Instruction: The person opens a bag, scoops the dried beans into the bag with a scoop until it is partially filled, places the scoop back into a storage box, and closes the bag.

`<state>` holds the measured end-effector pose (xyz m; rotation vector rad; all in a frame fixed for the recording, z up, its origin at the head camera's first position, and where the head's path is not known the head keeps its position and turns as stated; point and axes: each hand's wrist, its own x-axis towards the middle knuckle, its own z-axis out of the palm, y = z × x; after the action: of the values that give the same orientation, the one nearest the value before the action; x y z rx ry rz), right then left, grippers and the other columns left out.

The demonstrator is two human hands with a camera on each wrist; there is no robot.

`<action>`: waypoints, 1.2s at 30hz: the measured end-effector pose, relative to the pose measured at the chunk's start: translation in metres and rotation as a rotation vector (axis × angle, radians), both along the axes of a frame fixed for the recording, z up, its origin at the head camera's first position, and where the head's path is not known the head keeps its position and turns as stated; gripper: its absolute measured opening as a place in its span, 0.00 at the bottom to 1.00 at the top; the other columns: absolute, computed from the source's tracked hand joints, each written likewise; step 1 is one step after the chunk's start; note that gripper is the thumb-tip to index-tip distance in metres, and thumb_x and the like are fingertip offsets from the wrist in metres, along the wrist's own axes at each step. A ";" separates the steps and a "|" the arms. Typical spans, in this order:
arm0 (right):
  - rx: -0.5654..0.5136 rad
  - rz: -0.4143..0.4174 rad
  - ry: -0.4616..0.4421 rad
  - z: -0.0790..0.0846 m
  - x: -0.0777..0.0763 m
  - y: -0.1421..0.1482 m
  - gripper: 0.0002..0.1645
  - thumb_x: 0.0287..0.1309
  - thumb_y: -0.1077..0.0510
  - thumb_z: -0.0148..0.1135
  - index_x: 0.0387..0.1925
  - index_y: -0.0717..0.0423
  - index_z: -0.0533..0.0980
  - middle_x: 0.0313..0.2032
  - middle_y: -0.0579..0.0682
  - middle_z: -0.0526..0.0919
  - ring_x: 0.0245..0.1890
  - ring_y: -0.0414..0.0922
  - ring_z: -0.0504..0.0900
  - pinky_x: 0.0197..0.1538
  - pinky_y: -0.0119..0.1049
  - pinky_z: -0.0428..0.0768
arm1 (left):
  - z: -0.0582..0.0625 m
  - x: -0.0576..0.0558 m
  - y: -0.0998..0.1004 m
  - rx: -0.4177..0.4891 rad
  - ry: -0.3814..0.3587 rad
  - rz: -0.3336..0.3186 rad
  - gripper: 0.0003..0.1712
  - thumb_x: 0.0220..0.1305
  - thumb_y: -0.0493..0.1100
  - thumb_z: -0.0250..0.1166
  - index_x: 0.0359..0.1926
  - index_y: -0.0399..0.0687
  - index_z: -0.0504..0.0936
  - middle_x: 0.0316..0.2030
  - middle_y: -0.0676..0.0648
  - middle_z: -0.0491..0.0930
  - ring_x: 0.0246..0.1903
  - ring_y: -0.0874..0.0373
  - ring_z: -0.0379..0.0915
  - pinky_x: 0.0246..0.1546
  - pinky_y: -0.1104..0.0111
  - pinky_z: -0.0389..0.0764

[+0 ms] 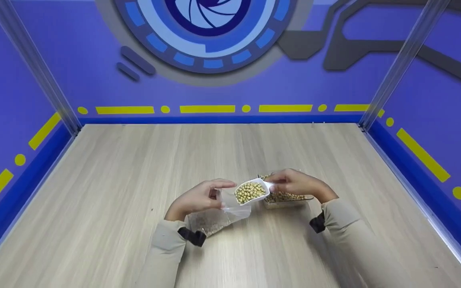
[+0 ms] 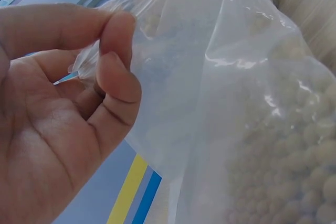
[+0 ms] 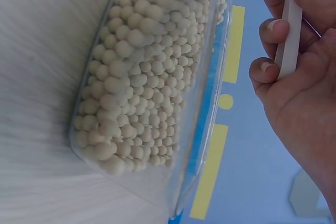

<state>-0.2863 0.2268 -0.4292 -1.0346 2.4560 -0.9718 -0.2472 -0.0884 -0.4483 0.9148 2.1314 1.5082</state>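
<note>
My right hand point(image 1: 300, 185) grips the handle of a white scoop point(image 1: 267, 185) heaped with round, pale yellow beans point(image 1: 249, 192) that look like soybeans. In the right wrist view the fingers point(image 3: 275, 30) curl round that white handle. My left hand point(image 1: 198, 198) pinches the upper edge of a clear plastic bag point(image 1: 236, 212), and the scoop's front is over the bag's mouth. In the left wrist view more beans point(image 2: 299, 166) show through the lower part of the bag. Below the right hand stands a clear plastic container point(image 1: 284, 205) holding many of the same beans point(image 3: 152, 72).
The light wood table point(image 1: 114, 192) is bounded at the back and sides by blue panels point(image 1: 214, 96) with yellow marks. Metal posts point(image 1: 394, 72) rise at both back corners. Black wrist bands point(image 1: 192, 237) sit on both sleeves.
</note>
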 end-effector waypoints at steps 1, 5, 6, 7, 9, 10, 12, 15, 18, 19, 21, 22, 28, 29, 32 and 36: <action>0.005 0.003 0.002 0.001 0.000 0.000 0.19 0.61 0.62 0.58 0.53 0.61 0.79 0.52 0.58 0.82 0.52 0.54 0.79 0.56 0.42 0.76 | 0.000 0.000 0.000 -0.003 0.003 0.000 0.36 0.50 0.25 0.58 0.65 0.31 0.68 0.64 0.33 0.67 0.27 0.68 0.67 0.28 0.78 0.71; 0.027 0.015 0.011 0.004 -0.001 -0.002 0.19 0.61 0.63 0.57 0.52 0.62 0.80 0.45 0.56 0.84 0.45 0.47 0.80 0.51 0.38 0.77 | 0.000 0.000 0.000 -0.008 0.013 0.001 0.36 0.50 0.25 0.58 0.65 0.31 0.68 0.63 0.33 0.67 0.27 0.68 0.68 0.28 0.78 0.71; 0.031 0.018 0.014 0.004 -0.001 -0.002 0.18 0.61 0.63 0.57 0.52 0.62 0.80 0.44 0.56 0.84 0.44 0.46 0.80 0.50 0.37 0.77 | 0.001 0.000 0.000 -0.009 0.014 0.001 0.36 0.50 0.25 0.58 0.65 0.31 0.68 0.63 0.33 0.67 0.28 0.68 0.68 0.28 0.78 0.72; 0.037 0.022 0.022 0.005 -0.001 -0.002 0.19 0.61 0.63 0.57 0.52 0.62 0.79 0.43 0.56 0.84 0.43 0.46 0.80 0.50 0.37 0.78 | 0.001 0.000 0.000 -0.010 0.017 0.002 0.36 0.50 0.25 0.58 0.65 0.31 0.68 0.64 0.33 0.67 0.28 0.67 0.68 0.28 0.78 0.72; 0.046 0.028 0.031 0.006 -0.001 -0.002 0.18 0.61 0.63 0.57 0.52 0.63 0.79 0.43 0.56 0.84 0.43 0.47 0.80 0.49 0.36 0.78 | 0.001 0.000 0.000 -0.013 0.020 0.001 0.36 0.50 0.25 0.59 0.65 0.31 0.68 0.64 0.34 0.67 0.28 0.66 0.68 0.28 0.78 0.72; 0.050 0.031 0.035 0.007 -0.001 -0.003 0.18 0.62 0.63 0.57 0.53 0.64 0.79 0.44 0.57 0.84 0.44 0.47 0.81 0.49 0.36 0.78 | 0.001 0.001 0.000 -0.015 0.020 0.002 0.36 0.51 0.26 0.59 0.65 0.31 0.68 0.64 0.34 0.67 0.28 0.66 0.67 0.29 0.78 0.72; 0.059 0.036 0.046 0.008 -0.001 -0.003 0.19 0.62 0.62 0.57 0.53 0.64 0.79 0.44 0.57 0.85 0.45 0.49 0.81 0.50 0.37 0.78 | 0.001 0.001 0.000 -0.019 0.021 0.002 0.35 0.51 0.26 0.59 0.65 0.31 0.68 0.64 0.34 0.67 0.28 0.65 0.67 0.28 0.78 0.72; 0.069 0.043 0.057 0.009 -0.001 -0.003 0.18 0.62 0.62 0.57 0.52 0.64 0.79 0.44 0.57 0.85 0.45 0.49 0.81 0.50 0.39 0.78 | 0.001 0.001 0.000 -0.017 0.020 -0.001 0.36 0.51 0.26 0.59 0.65 0.31 0.67 0.64 0.34 0.66 0.27 0.66 0.67 0.27 0.78 0.71; 0.078 0.049 0.066 0.009 -0.002 -0.004 0.17 0.61 0.62 0.58 0.51 0.62 0.80 0.42 0.55 0.85 0.44 0.47 0.81 0.50 0.40 0.78 | 0.001 0.000 -0.001 -0.012 0.021 -0.004 0.36 0.51 0.25 0.58 0.65 0.31 0.67 0.65 0.34 0.66 0.26 0.68 0.66 0.27 0.78 0.70; 0.080 0.051 0.069 0.009 -0.002 -0.004 0.17 0.61 0.62 0.58 0.51 0.62 0.80 0.43 0.55 0.85 0.44 0.47 0.81 0.51 0.40 0.78 | 0.001 0.000 -0.001 -0.009 0.020 -0.006 0.36 0.51 0.25 0.58 0.65 0.31 0.67 0.65 0.33 0.66 0.25 0.68 0.66 0.27 0.78 0.70; 0.083 0.056 0.072 0.010 -0.002 -0.004 0.17 0.61 0.62 0.58 0.50 0.62 0.81 0.42 0.55 0.85 0.44 0.46 0.81 0.50 0.40 0.78 | 0.001 0.000 -0.001 -0.005 0.017 -0.007 0.35 0.51 0.25 0.58 0.65 0.30 0.67 0.65 0.33 0.65 0.25 0.69 0.66 0.26 0.78 0.70; 0.085 0.055 0.069 0.011 -0.002 -0.004 0.17 0.61 0.62 0.58 0.50 0.61 0.81 0.42 0.54 0.85 0.43 0.46 0.81 0.50 0.39 0.78 | 0.001 0.000 -0.001 -0.005 0.015 -0.007 0.35 0.52 0.25 0.58 0.65 0.30 0.67 0.65 0.33 0.65 0.25 0.69 0.66 0.26 0.78 0.70; 0.084 0.059 0.061 0.011 -0.002 -0.005 0.16 0.61 0.62 0.58 0.50 0.60 0.81 0.41 0.53 0.85 0.43 0.45 0.81 0.50 0.38 0.78 | 0.001 0.000 -0.001 -0.004 0.002 -0.003 0.36 0.51 0.25 0.57 0.65 0.30 0.67 0.65 0.33 0.65 0.26 0.68 0.65 0.26 0.78 0.69; 0.082 0.062 0.064 0.010 -0.003 -0.005 0.16 0.60 0.62 0.58 0.50 0.60 0.81 0.41 0.53 0.85 0.43 0.44 0.81 0.50 0.38 0.78 | 0.001 0.000 0.000 -0.003 -0.002 -0.003 0.36 0.51 0.25 0.57 0.65 0.30 0.67 0.65 0.33 0.65 0.26 0.68 0.64 0.26 0.78 0.69; 0.065 0.080 0.090 0.009 -0.003 -0.004 0.16 0.60 0.63 0.58 0.49 0.61 0.82 0.41 0.54 0.85 0.42 0.43 0.81 0.49 0.39 0.79 | 0.001 0.000 0.000 0.003 -0.015 -0.001 0.35 0.51 0.24 0.57 0.65 0.30 0.67 0.65 0.33 0.64 0.25 0.68 0.63 0.26 0.78 0.68; 0.053 0.100 0.119 0.008 -0.004 -0.004 0.15 0.59 0.63 0.58 0.47 0.62 0.82 0.40 0.54 0.86 0.42 0.44 0.82 0.48 0.39 0.80 | 0.001 0.000 0.000 0.009 -0.024 0.000 0.36 0.51 0.24 0.57 0.65 0.31 0.67 0.65 0.33 0.65 0.26 0.68 0.63 0.26 0.78 0.68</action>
<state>-0.2903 0.2227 -0.4210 -1.2167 2.4826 -0.8316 -0.2468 -0.0884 -0.4475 0.8952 2.1093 1.5218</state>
